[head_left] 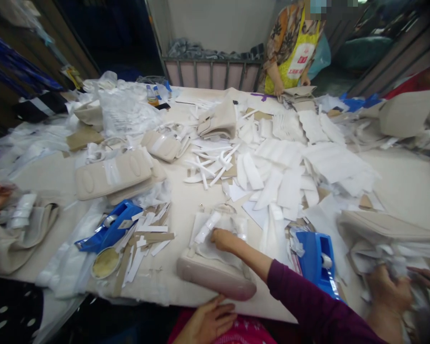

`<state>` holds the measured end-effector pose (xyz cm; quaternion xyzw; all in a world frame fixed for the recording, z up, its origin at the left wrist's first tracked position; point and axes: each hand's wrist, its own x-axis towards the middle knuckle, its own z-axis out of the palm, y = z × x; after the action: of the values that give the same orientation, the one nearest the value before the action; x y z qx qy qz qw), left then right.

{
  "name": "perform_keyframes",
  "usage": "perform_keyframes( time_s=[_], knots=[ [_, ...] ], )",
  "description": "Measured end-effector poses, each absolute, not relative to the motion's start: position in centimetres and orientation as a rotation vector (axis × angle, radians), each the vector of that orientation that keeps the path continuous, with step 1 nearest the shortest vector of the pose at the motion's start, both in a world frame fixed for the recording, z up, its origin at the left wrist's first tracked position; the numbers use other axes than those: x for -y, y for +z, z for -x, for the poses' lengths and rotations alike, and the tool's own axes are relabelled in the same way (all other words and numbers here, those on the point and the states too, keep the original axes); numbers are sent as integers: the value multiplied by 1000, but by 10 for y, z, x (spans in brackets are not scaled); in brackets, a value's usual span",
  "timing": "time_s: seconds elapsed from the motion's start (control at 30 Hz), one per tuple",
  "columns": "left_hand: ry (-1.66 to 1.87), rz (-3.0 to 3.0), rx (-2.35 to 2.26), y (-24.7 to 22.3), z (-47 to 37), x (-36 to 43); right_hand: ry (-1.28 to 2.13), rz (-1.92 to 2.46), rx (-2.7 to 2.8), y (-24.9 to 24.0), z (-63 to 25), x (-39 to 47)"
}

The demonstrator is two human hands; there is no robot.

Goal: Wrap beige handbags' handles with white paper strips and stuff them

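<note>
A beige handbag (217, 277) lies at the table's front edge, its base facing me and its upper part wrapped in thin white sheet. My right hand (224, 240), in a purple sleeve, is closed on the white wrapping on top of the bag, beside a white-wrapped roll (208, 227). What its fingers pinch is too small to make out. Below the bag, at the table edge, my left hand (211, 320) has its fingers stretched out and holds nothing; its fingertips are close to the bag's lower side.
Blue tape dispensers stand left (116, 225) and right (317, 258). A round tin (106, 263) and cardboard strips (146, 239) lie left. White foam pieces (272, 167) and more beige bags (111, 174) cover the table (186, 205). Other people's hands work at both sides; a person in a yellow apron (301, 57) stands opposite.
</note>
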<state>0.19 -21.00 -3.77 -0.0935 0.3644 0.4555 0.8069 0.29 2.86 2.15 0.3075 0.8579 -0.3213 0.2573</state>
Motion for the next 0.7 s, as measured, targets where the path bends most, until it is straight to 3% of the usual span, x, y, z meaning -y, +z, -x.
perform_keyframes(
  time_s=[0.27, 0.37, 0.5, 0.6, 0.7],
  knots=[
    [954, 99, -998, -7, 26, 207, -934, -755, -2446, 35, -27, -11],
    [932, 62, -1046, -10, 30, 205, -1286, -737, -2655, 48, -58, -11],
    [808, -15, -1260, -6, 54, 217, -1822, -1491, -2755, 42, -119, -6],
    [726, -96, -1486, 0, 87, 226, -1959, -2035, -2350, 21, -161, 9],
    [807, -140, -1789, 4, 119, 225, -2172, -2178, -1865, 1, -181, 30]
  ],
)
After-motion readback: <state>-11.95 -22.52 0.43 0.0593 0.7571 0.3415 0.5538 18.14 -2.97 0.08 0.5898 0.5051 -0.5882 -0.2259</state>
